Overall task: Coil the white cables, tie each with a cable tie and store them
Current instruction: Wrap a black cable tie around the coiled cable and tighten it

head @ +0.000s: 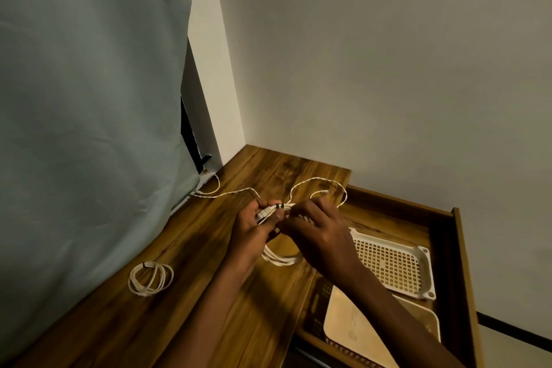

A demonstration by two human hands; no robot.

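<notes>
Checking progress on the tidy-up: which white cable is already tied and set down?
The coiled cable lying alone near the curtain, a dark tie around it. The other coil is held by both hands.

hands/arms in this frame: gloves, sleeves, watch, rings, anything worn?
Nothing worn that shows. The left hand and right hand are bare, no gloves, and no rings can be made out. Both forearms are bare up to the frame edge: no sleeves, watch or wristband in view. No markings visible in this dim light.
</notes>
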